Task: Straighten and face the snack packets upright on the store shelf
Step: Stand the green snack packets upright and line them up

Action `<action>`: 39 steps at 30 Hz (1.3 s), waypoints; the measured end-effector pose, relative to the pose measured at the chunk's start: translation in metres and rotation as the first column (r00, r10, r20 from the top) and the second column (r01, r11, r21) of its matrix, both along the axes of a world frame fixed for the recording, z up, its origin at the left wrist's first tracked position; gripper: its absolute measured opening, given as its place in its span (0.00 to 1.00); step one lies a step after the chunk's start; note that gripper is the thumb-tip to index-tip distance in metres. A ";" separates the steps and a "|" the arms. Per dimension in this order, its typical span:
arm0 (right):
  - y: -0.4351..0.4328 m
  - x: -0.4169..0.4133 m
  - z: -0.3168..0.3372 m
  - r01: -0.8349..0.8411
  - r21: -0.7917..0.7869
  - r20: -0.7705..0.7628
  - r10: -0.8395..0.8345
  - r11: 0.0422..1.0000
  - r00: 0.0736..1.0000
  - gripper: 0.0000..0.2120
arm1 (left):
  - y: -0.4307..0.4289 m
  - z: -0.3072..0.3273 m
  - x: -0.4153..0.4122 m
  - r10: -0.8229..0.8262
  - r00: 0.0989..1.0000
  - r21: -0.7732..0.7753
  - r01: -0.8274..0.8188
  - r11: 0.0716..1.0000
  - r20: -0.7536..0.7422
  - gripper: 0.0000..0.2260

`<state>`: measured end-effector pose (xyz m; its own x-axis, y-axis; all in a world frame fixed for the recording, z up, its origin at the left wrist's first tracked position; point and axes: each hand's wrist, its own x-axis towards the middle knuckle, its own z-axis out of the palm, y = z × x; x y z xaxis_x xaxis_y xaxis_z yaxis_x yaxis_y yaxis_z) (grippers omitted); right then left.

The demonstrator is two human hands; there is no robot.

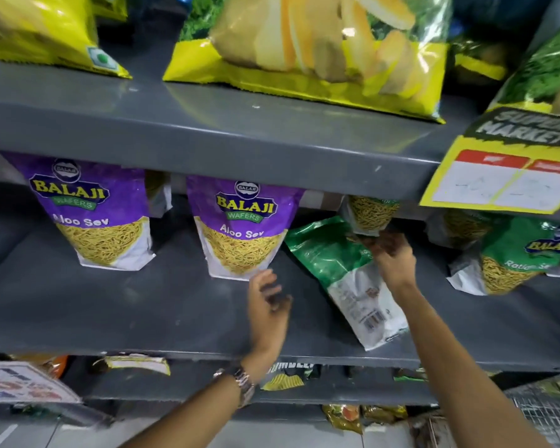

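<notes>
Grey metal shelving fills the view, with a tiled floor [29,434] just visible at the bottom. Nearest, a wristwatch [243,383] sits on the left forearm, level with the lip of the middle shelf [110,305]. Above it the left hand [269,305] hovers over that shelf with fingers loosely spread and nothing in it, just below the base of a purple packet [240,227]. To the right a green packet [346,279] lies tilted on the shelf, back side showing, its white lower half with small print and a barcode pointing toward the shelf edge. The right hand [392,253] is over its upper part, fingers curled near the bottom of a small packet of yellow sev [370,215]; whether it grips either one I cannot tell. Both purple packets, including the left purple packet [91,211], stand upright facing front and read "BALAJI WAFERS" and "Aloo Sev". Far right, a green Balaji packet [524,257] leans, its lower word starting "Rat". A yellow price sign [511,163] reading "SUPER MARKET" hangs from the upper shelf [207,140], which carries large yellow chip bags [320,50]
</notes>
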<state>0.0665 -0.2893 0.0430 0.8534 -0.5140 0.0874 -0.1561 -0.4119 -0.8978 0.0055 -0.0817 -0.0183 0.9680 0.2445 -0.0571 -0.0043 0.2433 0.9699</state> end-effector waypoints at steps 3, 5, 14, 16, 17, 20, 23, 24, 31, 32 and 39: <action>-0.048 -0.001 -0.009 -0.054 -0.170 -0.334 -0.005 0.984 0.943 0.23 | -0.049 0.013 0.010 -0.312 0.859 -0.223 0.238 0.945 -0.405 0.23; -0.066 -0.001 -0.017 -0.178 -0.095 -0.463 0.115 0.979 0.879 0.23 | -0.070 0.020 0.015 -0.416 0.750 -0.269 0.320 0.909 -0.515 0.20; -0.089 -0.026 -0.032 -0.282 0.414 -0.298 0.421 0.866 0.856 0.08 | -0.100 0.024 0.021 -0.322 0.770 -0.275 0.197 0.941 -0.551 0.15; -0.098 -0.036 -0.032 -0.331 0.465 -0.162 0.447 0.821 0.880 0.04 | -0.104 0.027 0.021 -0.262 0.832 -0.198 0.187 0.962 -0.489 0.17; -0.103 -0.039 -0.028 -0.361 0.473 -0.091 0.452 0.804 0.887 0.08 | -0.106 0.030 0.023 -0.234 0.870 -0.138 0.193 0.972 -0.435 0.18; -0.122 -0.034 -0.013 -0.419 0.466 0.066 0.441 0.779 0.895 0.22 | -0.111 0.049 0.035 -0.240 0.952 0.002 0.244 0.970 -0.193 0.24; -0.135 -0.023 0.002 -0.404 0.438 0.111 0.398 0.803 0.911 0.30 | -0.119 0.062 0.055 -0.250 0.968 0.203 0.248 0.947 -0.015 0.21; -0.137 -0.019 0.003 -0.400 0.419 0.114 0.390 0.815 0.914 0.31 | -0.121 0.063 0.061 -0.253 0.967 0.267 0.242 0.933 0.006 0.21; -0.145 -0.009 0.013 -0.465 0.406 0.135 0.452 0.787 0.882 0.26 | -0.119 0.039 0.085 -0.188 0.982 0.409 0.158 0.899 0.032 0.21; -0.146 -0.005 0.017 -0.481 0.401 0.155 0.460 0.779 0.874 0.26 | -0.116 0.036 0.087 -0.185 0.982 0.393 0.161 0.906 0.024 0.21; -0.145 0.007 0.035 -0.444 0.314 0.211 0.394 0.839 0.895 0.20 | -0.134 0.025 0.055 0.110 0.972 0.346 -0.179 0.921 0.208 0.27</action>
<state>0.0739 -0.4339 0.0782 0.9868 -0.1278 0.0994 0.0909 -0.0708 -0.9933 0.0600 -0.2154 0.0070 0.9058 0.3533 0.2337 -0.1964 -0.1385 0.9707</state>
